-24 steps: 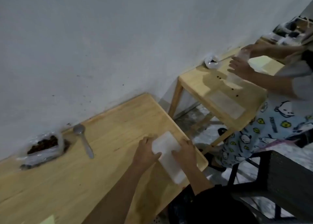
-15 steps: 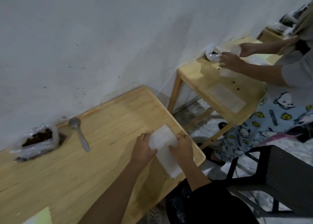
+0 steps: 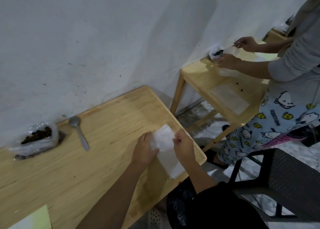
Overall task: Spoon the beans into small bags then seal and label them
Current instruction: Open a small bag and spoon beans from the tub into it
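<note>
Pale wooden table (image 3: pixel 86 168) against a white wall, and both hands are on the stack of small bags (image 3: pixel 164 147) near the table's right corner. Left hand (image 3: pixel 144 151) grips the stack's left edge, thumb across the top, fingers curled round it. Right hand (image 3: pixel 184 146) pinches the far right edge between thumb and forefinger, the other fingers folded loosely. The stack's near end rests on the wood close to the table's edge. Far left, by the wall, the open bag of beans (image 3: pixel 37 138) sits with the spoon (image 3: pixel 79 133) just beside it, bowl toward the wall, nobody touching either. Over on the right, another person (image 3: pixel 285 73) works at a second table (image 3: pixel 216 83).
</note>
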A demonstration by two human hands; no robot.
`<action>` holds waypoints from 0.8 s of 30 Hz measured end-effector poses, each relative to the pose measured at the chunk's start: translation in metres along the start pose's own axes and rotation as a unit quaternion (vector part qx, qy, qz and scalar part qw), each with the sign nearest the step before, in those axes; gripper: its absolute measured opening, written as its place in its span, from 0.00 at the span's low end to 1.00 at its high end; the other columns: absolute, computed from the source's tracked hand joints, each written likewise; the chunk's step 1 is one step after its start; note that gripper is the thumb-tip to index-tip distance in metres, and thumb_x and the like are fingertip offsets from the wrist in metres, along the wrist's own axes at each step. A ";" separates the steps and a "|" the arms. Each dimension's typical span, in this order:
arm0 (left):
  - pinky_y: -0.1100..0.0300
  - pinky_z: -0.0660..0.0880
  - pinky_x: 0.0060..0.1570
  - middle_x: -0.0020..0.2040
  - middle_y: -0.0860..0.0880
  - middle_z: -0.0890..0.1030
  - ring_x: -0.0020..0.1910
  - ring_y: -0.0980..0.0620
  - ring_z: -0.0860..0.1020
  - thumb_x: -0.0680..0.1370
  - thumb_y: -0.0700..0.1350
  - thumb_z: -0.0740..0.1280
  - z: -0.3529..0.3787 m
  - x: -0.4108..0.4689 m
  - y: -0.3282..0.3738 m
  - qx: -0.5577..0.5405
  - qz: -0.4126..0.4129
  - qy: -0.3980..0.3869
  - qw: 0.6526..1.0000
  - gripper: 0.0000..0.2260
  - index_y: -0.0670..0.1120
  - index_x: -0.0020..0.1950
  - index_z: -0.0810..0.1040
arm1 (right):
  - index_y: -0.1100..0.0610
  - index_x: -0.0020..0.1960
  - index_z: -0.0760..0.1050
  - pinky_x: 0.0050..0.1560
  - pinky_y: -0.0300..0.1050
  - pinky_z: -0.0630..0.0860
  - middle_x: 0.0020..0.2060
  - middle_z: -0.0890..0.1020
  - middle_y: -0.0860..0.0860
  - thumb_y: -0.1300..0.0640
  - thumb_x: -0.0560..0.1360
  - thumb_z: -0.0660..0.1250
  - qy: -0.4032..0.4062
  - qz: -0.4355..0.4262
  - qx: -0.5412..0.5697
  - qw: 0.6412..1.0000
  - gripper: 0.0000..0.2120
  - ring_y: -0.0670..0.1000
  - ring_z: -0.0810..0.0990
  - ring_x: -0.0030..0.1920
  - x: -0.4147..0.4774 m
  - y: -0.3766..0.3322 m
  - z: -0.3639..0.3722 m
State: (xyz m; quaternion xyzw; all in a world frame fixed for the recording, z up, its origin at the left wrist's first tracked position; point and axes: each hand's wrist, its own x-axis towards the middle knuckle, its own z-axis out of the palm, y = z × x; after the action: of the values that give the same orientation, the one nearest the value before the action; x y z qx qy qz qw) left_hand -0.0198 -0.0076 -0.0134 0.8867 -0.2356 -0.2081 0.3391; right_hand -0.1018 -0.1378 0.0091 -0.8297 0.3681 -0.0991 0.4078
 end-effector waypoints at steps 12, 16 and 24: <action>0.55 0.67 0.63 0.66 0.45 0.70 0.65 0.48 0.67 0.76 0.48 0.67 -0.009 -0.002 0.007 -0.027 0.059 0.034 0.997 0.24 0.43 0.69 0.66 | 0.59 0.55 0.79 0.52 0.40 0.73 0.52 0.80 0.54 0.68 0.77 0.58 -0.001 -0.073 0.009 0.997 0.13 0.52 0.77 0.52 0.003 -0.010 -0.014; 0.61 0.69 0.55 0.56 0.50 0.75 0.56 0.52 0.73 0.77 0.47 0.66 -0.039 -0.003 0.028 -0.072 0.083 0.052 0.993 0.16 0.45 0.64 0.71 | 0.60 0.52 0.80 0.46 0.36 0.70 0.42 0.80 0.49 0.69 0.76 0.60 -0.015 -0.081 0.027 0.996 0.12 0.45 0.77 0.42 0.008 -0.034 -0.031; 0.65 0.77 0.37 0.36 0.44 0.81 0.31 0.57 0.80 0.74 0.34 0.68 -0.134 -0.017 0.049 -0.218 0.065 0.064 0.972 0.05 0.40 0.48 0.78 | 0.64 0.49 0.80 0.48 0.40 0.73 0.44 0.82 0.57 0.67 0.71 0.68 -0.020 -0.178 0.024 0.984 0.07 0.53 0.79 0.44 0.020 -0.110 -0.031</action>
State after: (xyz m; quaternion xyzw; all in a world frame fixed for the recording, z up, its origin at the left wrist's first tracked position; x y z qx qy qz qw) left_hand 0.0238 0.0366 0.1161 0.7854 -0.2194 -0.1752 0.5516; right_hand -0.0437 -0.1267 0.1088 -0.8738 0.2038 -0.1625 0.4105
